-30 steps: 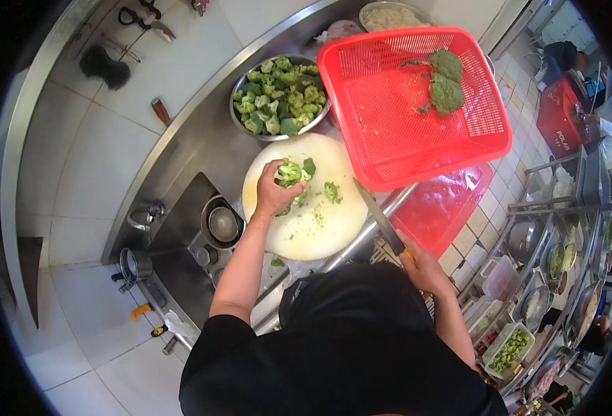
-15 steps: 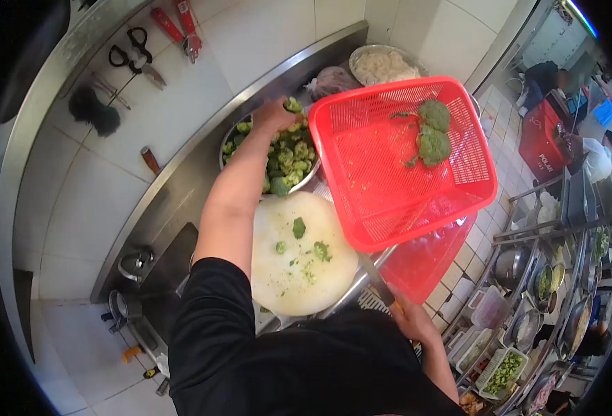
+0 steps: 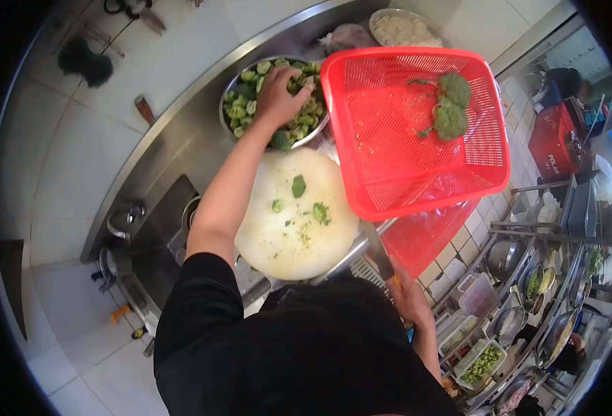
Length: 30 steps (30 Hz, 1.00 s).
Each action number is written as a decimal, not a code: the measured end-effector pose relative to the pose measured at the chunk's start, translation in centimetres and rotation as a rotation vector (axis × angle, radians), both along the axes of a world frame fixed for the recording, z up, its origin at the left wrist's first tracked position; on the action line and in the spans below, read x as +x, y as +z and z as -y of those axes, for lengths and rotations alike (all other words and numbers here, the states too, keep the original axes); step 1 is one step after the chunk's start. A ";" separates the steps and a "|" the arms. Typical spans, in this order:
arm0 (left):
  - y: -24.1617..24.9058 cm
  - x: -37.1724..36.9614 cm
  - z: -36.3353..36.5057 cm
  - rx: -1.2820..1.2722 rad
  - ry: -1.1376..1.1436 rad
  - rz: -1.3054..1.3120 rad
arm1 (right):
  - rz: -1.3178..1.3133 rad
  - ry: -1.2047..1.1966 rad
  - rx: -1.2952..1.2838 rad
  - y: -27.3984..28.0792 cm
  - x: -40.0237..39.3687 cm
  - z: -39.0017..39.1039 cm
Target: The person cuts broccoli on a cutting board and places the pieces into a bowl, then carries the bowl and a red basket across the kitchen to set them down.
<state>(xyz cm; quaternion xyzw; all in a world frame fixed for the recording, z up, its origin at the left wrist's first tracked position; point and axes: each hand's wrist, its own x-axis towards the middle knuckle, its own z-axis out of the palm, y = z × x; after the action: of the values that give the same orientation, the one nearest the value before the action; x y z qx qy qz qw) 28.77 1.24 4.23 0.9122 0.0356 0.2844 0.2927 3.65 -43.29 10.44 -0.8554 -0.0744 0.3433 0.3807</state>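
Looking down from my head: my left hand (image 3: 278,93) lies flat over the metal bowl (image 3: 231,90) of cut broccoli florets (image 3: 299,125), fingers spread apart and resting on the green pieces, gripping nothing that I can see. The bowl sits just beyond the round white cutting board (image 3: 278,243), at its far edge. On the board lie a few small broccoli scraps (image 3: 317,212) and crumbs near its middle.

My right hand (image 3: 406,295) is at the near right of the board, closed around the handle of a knife (image 3: 377,249); the blade points up toward the board's right rim and runs under the near corner of the red basket.

The red basket (image 3: 389,159) stands to the right of the board, overlapping its far right edge and touching the bowl's rim. Two whole broccoli heads (image 3: 451,107) lie in the basket's far right corner. Beyond the bowl and basket, further from the board, is a metal tray of pale food (image 3: 403,28). To the left of the board is a sink (image 3: 160,229).
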 end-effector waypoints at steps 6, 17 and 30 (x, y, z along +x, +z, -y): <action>-2.9 -17.3 6.9 0.172 -0.183 -0.454 | -0.034 -0.044 0.012 -2.3 0.1 0.9; -8.4 -23.9 5.4 0.091 -0.036 -0.403 | 0.133 0.046 0.038 -3.1 -0.7 0.6; -5.0 -20.2 10.2 -0.099 -0.392 -0.757 | 0.142 -0.023 0.065 -3.3 -3.7 2.2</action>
<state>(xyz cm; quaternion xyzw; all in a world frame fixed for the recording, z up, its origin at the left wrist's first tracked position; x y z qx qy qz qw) 8.61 -8.98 -0.78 0.9265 -0.0201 -0.1334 0.3512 -0.05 -45.45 7.14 -0.8656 -0.1025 0.2750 0.4057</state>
